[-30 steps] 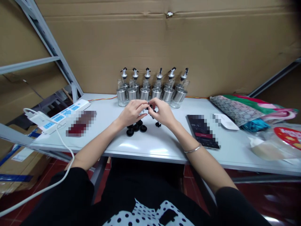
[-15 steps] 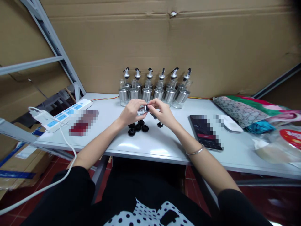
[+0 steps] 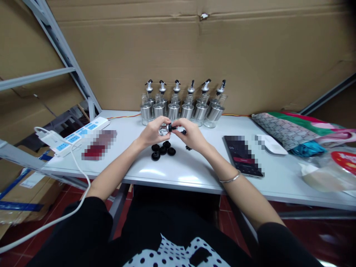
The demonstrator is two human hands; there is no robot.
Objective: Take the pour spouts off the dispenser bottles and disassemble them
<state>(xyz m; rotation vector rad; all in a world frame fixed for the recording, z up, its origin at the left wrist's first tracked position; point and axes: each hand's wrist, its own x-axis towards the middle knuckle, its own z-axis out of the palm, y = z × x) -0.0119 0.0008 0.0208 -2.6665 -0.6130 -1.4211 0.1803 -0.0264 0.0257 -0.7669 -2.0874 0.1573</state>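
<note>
Over the table my left hand (image 3: 154,130) is closed around a silver pourer spout (image 3: 168,128) with a black end facing right. My right hand (image 3: 189,134) pinches a small black plastic piece (image 3: 174,128) by its fingertips, touching or almost touching that black end. Another small black piece (image 3: 183,132) shows against the right fingers. Below the hands lie several round black stoppers (image 3: 171,151). A few small black parts (image 3: 188,147) are partly hidden under my right hand.
Behind the hands stand a front row of open glass-and-steel bottles (image 3: 173,111) and a back row with pourers (image 3: 177,87). At left are a power strip (image 3: 83,134) and a white cable (image 3: 86,189). A phone (image 3: 241,155), fabric bag (image 3: 292,129) and tape roll (image 3: 330,172) lie at right.
The spout in my left hand has shifted slightly left, its black end now exposed. My right fingers have drawn back a little and now show the small black piece at their tips.
</note>
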